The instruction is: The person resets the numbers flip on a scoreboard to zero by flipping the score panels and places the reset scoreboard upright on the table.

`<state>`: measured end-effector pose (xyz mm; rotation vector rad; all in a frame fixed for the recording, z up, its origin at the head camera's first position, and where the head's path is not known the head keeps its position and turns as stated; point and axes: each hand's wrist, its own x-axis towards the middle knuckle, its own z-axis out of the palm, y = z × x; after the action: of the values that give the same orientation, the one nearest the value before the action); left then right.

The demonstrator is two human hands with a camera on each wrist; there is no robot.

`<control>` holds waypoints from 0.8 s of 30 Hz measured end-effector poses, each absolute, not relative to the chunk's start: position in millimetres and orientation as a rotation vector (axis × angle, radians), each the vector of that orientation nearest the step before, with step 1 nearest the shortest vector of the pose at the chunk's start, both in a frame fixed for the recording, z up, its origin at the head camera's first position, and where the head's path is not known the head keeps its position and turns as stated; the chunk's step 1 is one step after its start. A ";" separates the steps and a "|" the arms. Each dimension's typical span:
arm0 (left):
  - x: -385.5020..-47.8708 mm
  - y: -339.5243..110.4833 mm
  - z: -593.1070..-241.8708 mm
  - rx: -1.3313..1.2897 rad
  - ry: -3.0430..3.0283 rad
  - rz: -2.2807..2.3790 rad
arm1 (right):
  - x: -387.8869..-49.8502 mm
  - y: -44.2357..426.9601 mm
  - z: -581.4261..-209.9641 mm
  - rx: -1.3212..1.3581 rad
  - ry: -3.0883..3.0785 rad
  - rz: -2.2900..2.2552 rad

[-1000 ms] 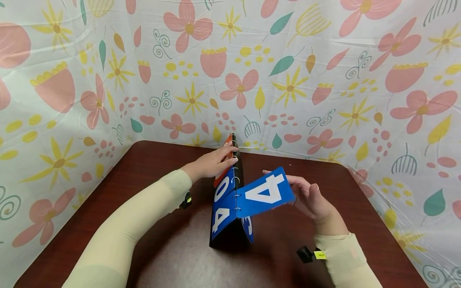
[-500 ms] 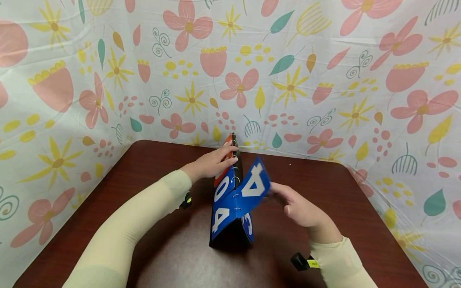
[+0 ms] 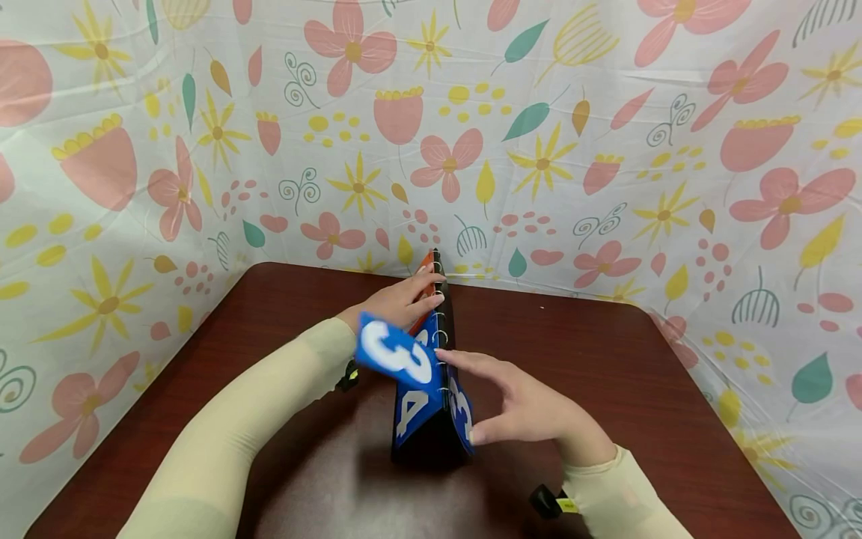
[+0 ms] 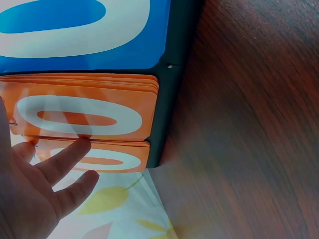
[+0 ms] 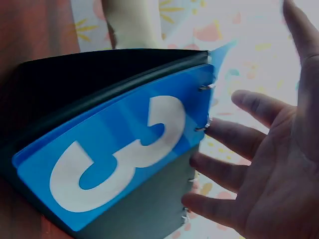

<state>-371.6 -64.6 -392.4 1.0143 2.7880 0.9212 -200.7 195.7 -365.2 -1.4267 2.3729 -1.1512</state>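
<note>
A tent-shaped flip scoreboard (image 3: pixel 434 442) with ring-bound number cards stands on the table. My left hand (image 3: pixel 393 303) rests across its far part, with fingertips over the ridge. In the left wrist view, that hand's spread fingers (image 4: pixel 75 194) touch the orange 0 cards (image 4: pixel 79 114). A blue 3 card (image 3: pixel 393 352) hangs tilted in the air above the left face, over a blue 4 card (image 3: pixel 412 410). Beside the near rings my right hand (image 3: pixel 525 400) has its fingers extended and holds nothing. Another blue 3 card (image 5: pixel 114 159) lies on the right face.
The dark brown table (image 3: pixel 606 389) spreads around the scoreboard. A flower-printed cloth (image 3: pixel 431 150) hangs behind it and along both sides. A small black device (image 3: pixel 547 501) is strapped at the right wrist.
My right hand has moved left to the ridge. The blue card it pushed has swung from the right side over the rings to the left, now showing 3. My left hand has stayed put.
</note>
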 end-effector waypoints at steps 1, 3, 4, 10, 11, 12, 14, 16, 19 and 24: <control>-371.7 -64.6 -392.2 1.018 2.791 0.917 | -199.6 193.5 -365.4 -1.395 2.398 -1.134; -371.1 -64.9 -392.0 1.019 2.806 0.886 | -197.6 190.1 -366.4 -1.354 2.438 -1.102; -371.2 -64.7 -392.3 1.019 2.815 0.879 | -196.8 188.6 -367.0 -1.346 2.453 -1.093; -369.9 -64.9 -391.4 1.008 2.802 0.902 | -195.0 181.6 -370.6 -1.381 2.559 -1.037; -370.0 -65.0 -391.6 1.007 2.800 0.903 | -195.1 180.9 -370.9 -1.389 2.569 -1.032; -370.0 -64.9 -391.6 1.006 2.800 0.903 | -195.2 180.4 -371.0 -1.391 2.574 -1.031; -369.7 -64.9 -391.5 1.004 2.801 0.901 | -195.4 180.6 -371.2 -1.391 2.572 -1.038; -369.5 -64.7 -390.9 1.003 2.804 0.897 | -196.4 181.9 -371.4 -1.390 2.559 -1.063; -368.9 -64.3 -390.2 0.997 2.807 0.894 | -199.1 185.2 -371.4 -1.370 2.550 -1.142; -368.9 -64.3 -389.8 0.992 2.813 0.892 | -211.5 191.1 -376.2 -1.269 2.462 -1.416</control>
<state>-368.9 -64.3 -389.8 0.9917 2.8134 0.8924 -211.5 191.1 -376.2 -1.2691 2.4617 -1.4157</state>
